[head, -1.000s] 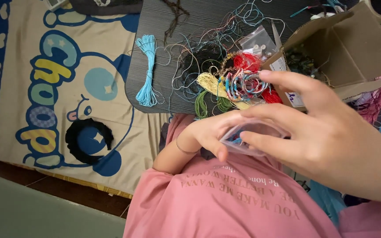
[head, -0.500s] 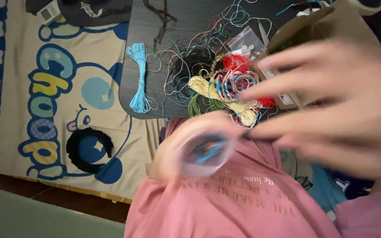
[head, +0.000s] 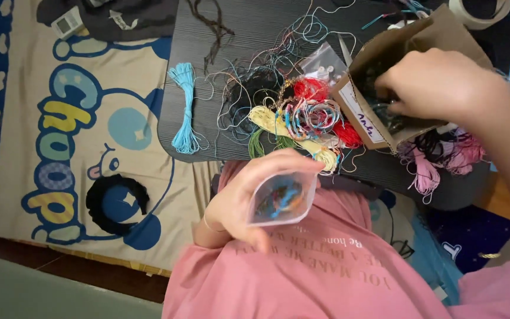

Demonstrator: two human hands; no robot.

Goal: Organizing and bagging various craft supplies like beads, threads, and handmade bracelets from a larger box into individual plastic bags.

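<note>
Closest to the camera, over the lap of a pink shirt [head: 302,277], the left hand [head: 240,204] pinches a small clear plastic bag [head: 283,199] between thumb and fingers [head: 293,160]. Through the plastic show bits of blue and orange thread. Whether the bag's mouth is sealed cannot be told; if it is open, a tilt or a loosened pinch could spill the contents onto the shirt or the patterned bedsheet [head: 60,147] below.

Just beyond lies the dark tabletop [head: 231,35], its near edge crowded with a tangle of coloured threads [head: 302,115]: red, yellow, green and multicoloured loops wound into one another. A light-blue skein [head: 184,106] lies apart to the left. Any strand lifted from the tangle could drag its neighbours along, and pink threads [head: 438,156] already hang over the right side, where they may slide off.

Farther right, the right hand [head: 438,82] reaches into an open cardboard box [head: 373,112], its fingers curled around something dark inside; what they grip cannot be made out. The box sits tilted among loose threads, so a pull could tip it or sweep strands off the tabletop.
</note>
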